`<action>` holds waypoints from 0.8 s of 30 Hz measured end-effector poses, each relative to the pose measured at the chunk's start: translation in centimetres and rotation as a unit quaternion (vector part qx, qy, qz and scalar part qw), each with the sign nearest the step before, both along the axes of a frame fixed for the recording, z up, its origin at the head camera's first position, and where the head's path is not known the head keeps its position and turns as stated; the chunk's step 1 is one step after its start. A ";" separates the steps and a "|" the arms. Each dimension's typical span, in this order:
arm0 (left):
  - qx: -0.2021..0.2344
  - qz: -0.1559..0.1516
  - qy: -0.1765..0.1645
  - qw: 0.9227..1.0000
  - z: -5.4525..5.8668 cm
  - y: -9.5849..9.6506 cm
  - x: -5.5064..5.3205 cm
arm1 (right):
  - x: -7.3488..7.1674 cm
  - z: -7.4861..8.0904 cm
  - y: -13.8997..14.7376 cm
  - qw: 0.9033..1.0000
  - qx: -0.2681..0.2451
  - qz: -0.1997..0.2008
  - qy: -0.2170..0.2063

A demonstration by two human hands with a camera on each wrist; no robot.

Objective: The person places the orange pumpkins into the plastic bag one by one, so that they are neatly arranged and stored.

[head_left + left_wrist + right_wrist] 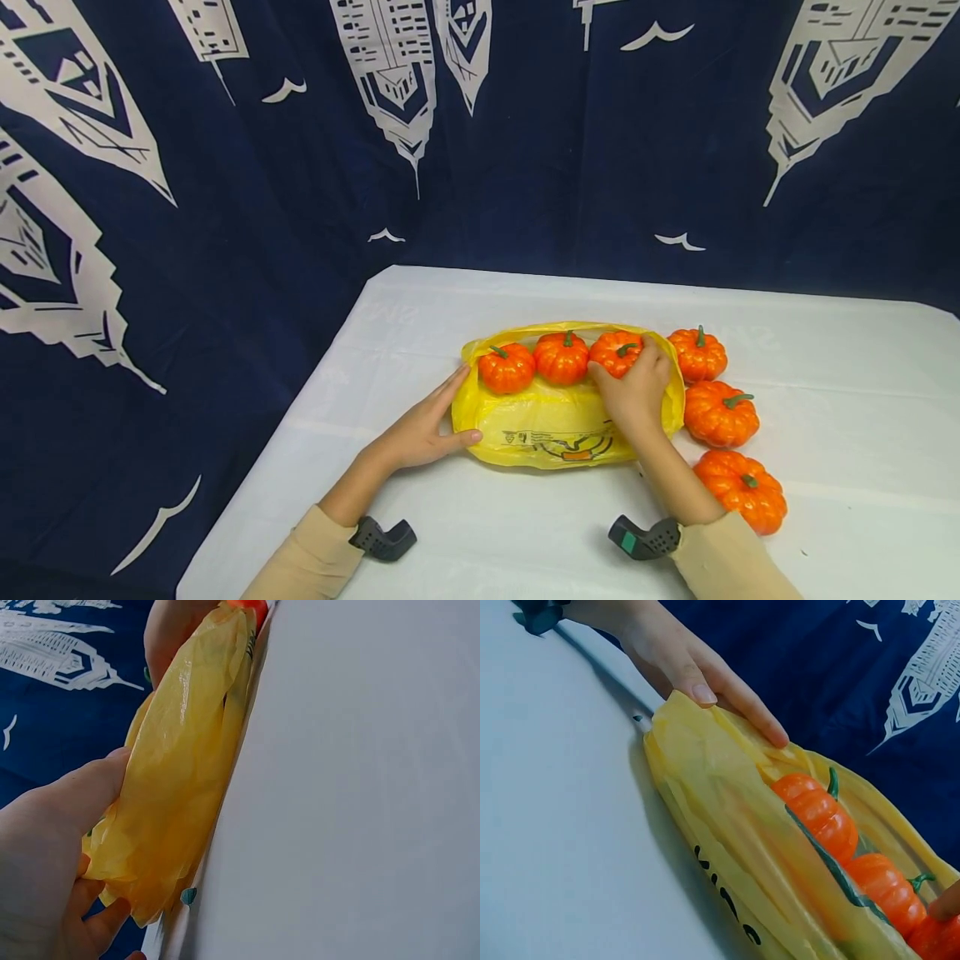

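A yellow plastic bag (540, 417) lies on the white table with its mouth spread wide. Inside it three small orange pumpkins with green stems sit in a row: a left one (507, 369), a middle one (562, 359) and a right one (612, 352). My right hand (636, 387) reaches into the bag and grips the right pumpkin, thumb on its near side. At the bag's left end my left hand (427, 429) rests against the plastic, thumb and fingers spread and mostly straight. The left wrist view shows this hand (67, 832) along the bag's side (180, 772).
Three more orange pumpkins stand right of the bag: a far one (699, 353), a middle one (722, 414) and a near one (741, 490), close to my right forearm. The white table (847, 442) meets a dark blue printed cloth (525, 217) behind.
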State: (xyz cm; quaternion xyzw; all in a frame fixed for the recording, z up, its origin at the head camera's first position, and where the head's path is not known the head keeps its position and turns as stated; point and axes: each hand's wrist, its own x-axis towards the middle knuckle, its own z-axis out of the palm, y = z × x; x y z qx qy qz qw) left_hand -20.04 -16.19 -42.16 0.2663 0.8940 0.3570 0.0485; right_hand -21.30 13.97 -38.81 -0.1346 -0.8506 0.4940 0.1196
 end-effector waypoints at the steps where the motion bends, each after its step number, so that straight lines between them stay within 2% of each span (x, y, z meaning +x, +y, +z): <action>1: -0.001 0.001 0.000 1.000 0.0 0.0 0.0 | 0.0 -0.1 0.0 1.000 -0.002 -0.001 0.000; 24: 0.002 -0.004 0.006 1.000 0.3 0.1 0.1 | -0.4 -1.1 0.1 1.000 0.014 -0.006 -0.010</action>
